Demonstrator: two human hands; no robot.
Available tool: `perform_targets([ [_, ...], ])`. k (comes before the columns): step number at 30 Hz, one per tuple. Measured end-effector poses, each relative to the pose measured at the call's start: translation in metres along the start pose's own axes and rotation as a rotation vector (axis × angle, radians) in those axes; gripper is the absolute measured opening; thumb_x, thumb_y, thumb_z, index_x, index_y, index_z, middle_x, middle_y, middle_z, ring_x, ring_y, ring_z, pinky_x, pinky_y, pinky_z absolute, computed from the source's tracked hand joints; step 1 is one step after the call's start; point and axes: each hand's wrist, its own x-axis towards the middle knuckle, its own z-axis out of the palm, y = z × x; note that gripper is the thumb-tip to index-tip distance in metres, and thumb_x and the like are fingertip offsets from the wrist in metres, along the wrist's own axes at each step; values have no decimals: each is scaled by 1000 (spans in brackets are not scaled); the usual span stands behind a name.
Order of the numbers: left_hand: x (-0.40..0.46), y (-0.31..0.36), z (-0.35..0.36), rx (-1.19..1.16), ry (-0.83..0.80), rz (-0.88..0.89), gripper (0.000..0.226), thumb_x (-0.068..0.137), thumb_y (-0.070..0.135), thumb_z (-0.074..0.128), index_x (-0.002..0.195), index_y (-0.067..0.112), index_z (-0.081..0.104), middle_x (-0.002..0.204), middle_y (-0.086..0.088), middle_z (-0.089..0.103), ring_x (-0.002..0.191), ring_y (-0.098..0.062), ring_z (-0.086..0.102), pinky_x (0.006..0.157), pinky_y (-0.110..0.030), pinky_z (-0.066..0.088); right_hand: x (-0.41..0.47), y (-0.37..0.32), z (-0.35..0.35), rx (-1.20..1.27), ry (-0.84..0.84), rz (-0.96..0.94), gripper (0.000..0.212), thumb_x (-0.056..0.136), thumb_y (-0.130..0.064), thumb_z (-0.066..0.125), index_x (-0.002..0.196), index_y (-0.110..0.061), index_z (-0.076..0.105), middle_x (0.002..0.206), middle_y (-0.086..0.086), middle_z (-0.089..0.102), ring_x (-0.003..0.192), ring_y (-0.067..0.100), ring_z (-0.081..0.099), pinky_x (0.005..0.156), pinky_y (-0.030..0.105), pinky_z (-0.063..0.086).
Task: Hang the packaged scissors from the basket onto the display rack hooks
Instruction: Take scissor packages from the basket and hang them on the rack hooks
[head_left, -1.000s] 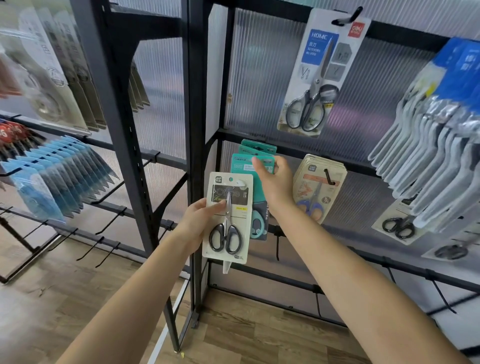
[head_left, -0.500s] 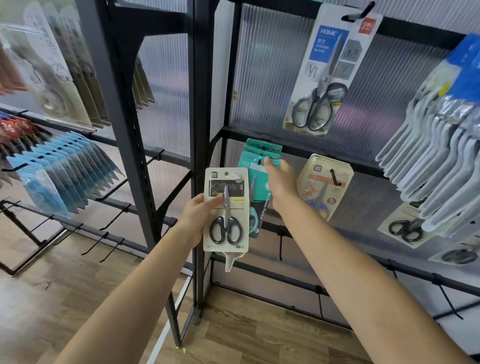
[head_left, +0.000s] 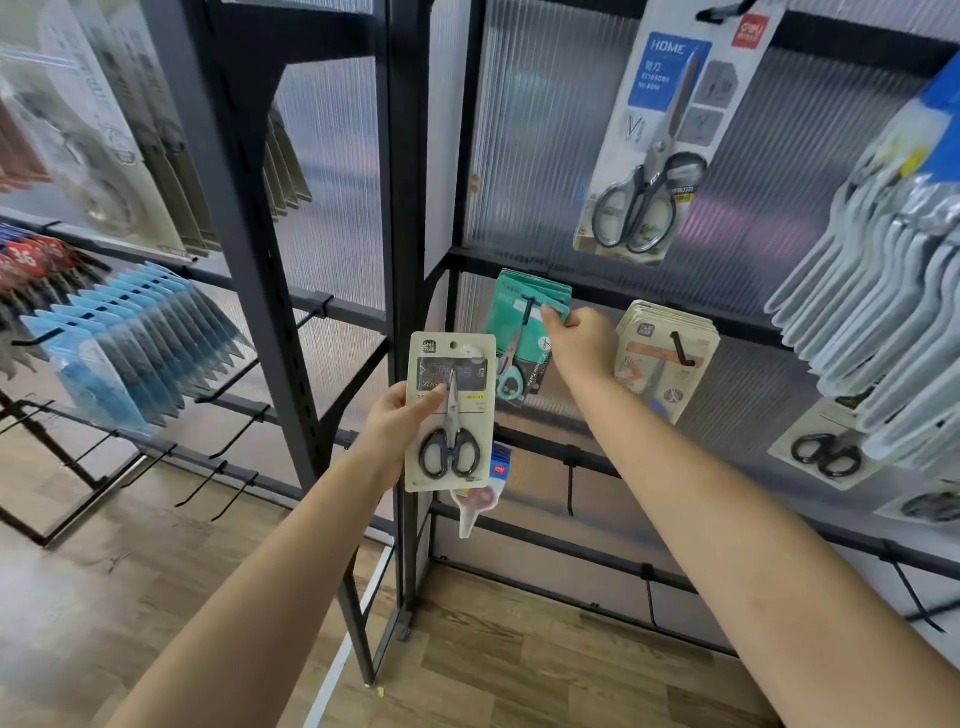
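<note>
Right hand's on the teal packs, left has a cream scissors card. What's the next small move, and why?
Probably let the right hand release the teal packs, which already sit on their hook, and bring it to the cream scissors card that the left hand grips, unhung.

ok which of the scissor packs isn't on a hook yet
The cream card pack with black-handled scissors, gripped in the left hand. The teal packs, touched by the right hand, already hang.

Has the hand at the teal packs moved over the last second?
No. The right hand stays at the teal packs, below the same black crossbar; the camera shifted.
</note>
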Motion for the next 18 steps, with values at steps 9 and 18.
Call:
perform_targets([
  [9,-14,2,11,35,-112,2,25,91,23,60,112,9,60,99,-13,71,86,-30,69,68,-41,56,-51,12,-24,53,30,-133,40,95,-23,54,130,-7,47,113,-1,55,100,8,52,80,17,37],
  [18,-51,-22,104,96,-394,-83,17,92,16,60,106,7,62,86,-9,73,67,-19,70,54,-28,55,-100,54,-98,107,-49,17,22,97,-23,51,112,-9,60,107,-1,62,93,11,57,76,14,43],
])
